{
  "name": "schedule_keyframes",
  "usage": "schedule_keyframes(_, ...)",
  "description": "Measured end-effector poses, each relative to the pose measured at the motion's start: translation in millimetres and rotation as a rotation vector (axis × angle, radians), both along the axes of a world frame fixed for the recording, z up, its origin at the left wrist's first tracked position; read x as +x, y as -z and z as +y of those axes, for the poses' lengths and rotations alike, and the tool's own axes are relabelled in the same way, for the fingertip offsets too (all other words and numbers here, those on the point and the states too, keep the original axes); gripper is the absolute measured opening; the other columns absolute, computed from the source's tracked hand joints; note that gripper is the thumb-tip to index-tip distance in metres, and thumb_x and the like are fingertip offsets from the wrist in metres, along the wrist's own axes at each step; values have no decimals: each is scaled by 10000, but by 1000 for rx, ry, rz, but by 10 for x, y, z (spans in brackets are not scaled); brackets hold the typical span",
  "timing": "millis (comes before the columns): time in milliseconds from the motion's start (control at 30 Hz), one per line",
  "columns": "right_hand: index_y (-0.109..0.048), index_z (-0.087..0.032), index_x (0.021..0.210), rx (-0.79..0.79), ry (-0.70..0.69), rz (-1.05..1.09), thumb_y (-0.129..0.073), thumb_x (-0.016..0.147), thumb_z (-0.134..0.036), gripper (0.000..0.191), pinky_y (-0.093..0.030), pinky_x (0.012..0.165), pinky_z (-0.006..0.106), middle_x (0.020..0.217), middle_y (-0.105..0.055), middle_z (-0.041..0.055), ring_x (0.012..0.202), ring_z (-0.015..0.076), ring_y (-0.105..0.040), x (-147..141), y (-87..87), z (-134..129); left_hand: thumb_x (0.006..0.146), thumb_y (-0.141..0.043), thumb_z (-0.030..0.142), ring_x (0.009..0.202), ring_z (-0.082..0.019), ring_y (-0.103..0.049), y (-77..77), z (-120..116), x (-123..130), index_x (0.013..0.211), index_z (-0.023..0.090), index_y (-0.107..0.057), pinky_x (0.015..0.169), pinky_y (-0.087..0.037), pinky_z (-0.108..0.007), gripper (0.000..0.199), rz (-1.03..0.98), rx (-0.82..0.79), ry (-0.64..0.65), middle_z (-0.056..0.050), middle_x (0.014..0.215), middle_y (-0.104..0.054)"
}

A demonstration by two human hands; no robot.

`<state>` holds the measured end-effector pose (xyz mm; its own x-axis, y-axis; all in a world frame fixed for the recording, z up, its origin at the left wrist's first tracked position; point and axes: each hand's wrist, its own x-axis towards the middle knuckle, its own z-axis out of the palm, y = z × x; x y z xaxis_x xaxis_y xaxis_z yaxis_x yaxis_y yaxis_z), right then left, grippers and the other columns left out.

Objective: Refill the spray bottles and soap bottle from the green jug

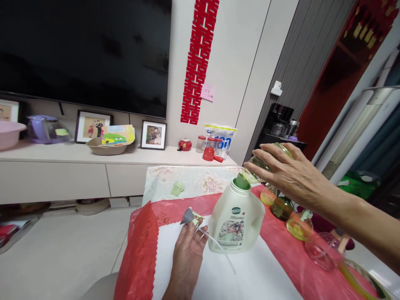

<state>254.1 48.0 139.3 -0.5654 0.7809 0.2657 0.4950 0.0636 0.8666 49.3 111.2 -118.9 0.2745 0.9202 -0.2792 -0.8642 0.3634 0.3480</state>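
My left hand (pixel 189 246), palm up, is closed on a grey-and-pale-green spray pump head (pixel 188 216). A thin clear tube (pixel 220 248) trails from it to the right. My right hand (pixel 286 168) wraps around a greenish glass bottle (pixel 251 176), tipped with its lower end at the mouth of a big pale green detergent jug (pixel 234 221). The jug stands upright, its green inner spout (pixel 241 181) uncovered. My fingers hide much of the glass bottle, and I cannot make out any liquid flowing. Left of the jug lies a light green cap (pixel 177 188).
Several glass bottles, including a dark green bottle (pixel 282 207) and a yellowish bottle (pixel 299 227), stand along the table's right side. A red cover (pixel 140 246) and white sheet (pixel 175 266) overlie the table. Behind runs a white cabinet (pixel 56 175) with jars and photo frames.
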Motion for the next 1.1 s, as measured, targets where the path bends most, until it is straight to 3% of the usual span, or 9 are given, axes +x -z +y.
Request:
schedule_keyframes(167,-490,-308,1359,113,85,221,-542,829,-87,576,-389,939,532,1339,-484,81,1237,345,-422,171,149,-129,820,-701,123,746,-169,-706,-16,-4,-12,920,152,-671,683,-580,-278,109,-19,2,-11,-57,922,-721)
schedule_keyframes(233,-479,-272,1383,131,71,386,-538,869,-193,523,-418,924,525,1310,-500,106,1183,357,-460,269,252,-275,829,-694,129,747,-172,-708,-38,-11,-24,934,152,-670,684,-580,-284,110,-32,4,-25,-64,936,-723)
schedule_keyframes(300,-406,-208,1455,41,47,593,-480,942,-356,539,-474,899,458,1305,-493,154,1132,329,-512,335,403,-472,849,-677,137,759,-169,-707,-66,-17,-39,942,152,-665,707,-582,-294,96,-63,15,-34,-68,954,-724)
schedule_keyframes(400,-340,-266,1497,-96,84,861,-483,956,-516,613,-555,799,337,1358,-496,102,1127,259,-571,334,762,-811,889,-632,147,797,-165,-709,-113,-19,-63,973,161,-656,750,-584,-302,88,-106,2,-40,-65,951,-726)
schedule_keyframes(533,-348,-229,1504,-138,96,894,-459,945,-570,664,-590,798,453,1409,-477,88,1222,324,-530,207,1423,-1195,945,-549,144,817,-158,-715,-174,-16,-90,1039,162,-637,778,-586,-304,130,-129,-19,-53,-71,961,-731)
schedule_keyframes(633,-355,-234,1486,-188,126,937,-477,949,-513,617,-603,816,385,1391,-488,68,1203,262,-546,99,1851,-1361,976,-489,146,823,-159,-722,-200,-25,-98,1029,153,-631,779,-591,-308,151,-133,-26,-68,-75,970,-734)
schedule_keyframes(700,-351,-246,1476,-212,146,997,-490,944,-491,602,-598,847,370,1372,-494,63,1184,235,-550,38,2036,-1418,985,-473,151,826,-161,-725,-202,-43,-95,1026,153,-629,777,-593,-308,162,-129,-14,-63,-73,975,-734)
schedule_keyframes(867,-273,-281,1511,-225,190,1145,-511,936,-474,652,-563,927,419,1392,-461,62,1241,245,-494,-81,2206,-1441,924,-607,188,846,-168,-723,-164,-117,-62,1026,170,-634,783,-590,-301,107,-104,65,-13,-59,997,-730)
schedule_keyframes(1100,-315,-263,1507,-201,127,1240,-533,922,-476,659,-579,868,372,1341,-440,112,1178,242,-533,-272,2166,-1310,737,-824,264,829,-184,-709,-170,-267,0,1020,209,-663,800,-569,-329,330,-66,240,76,-46,1005,-725)
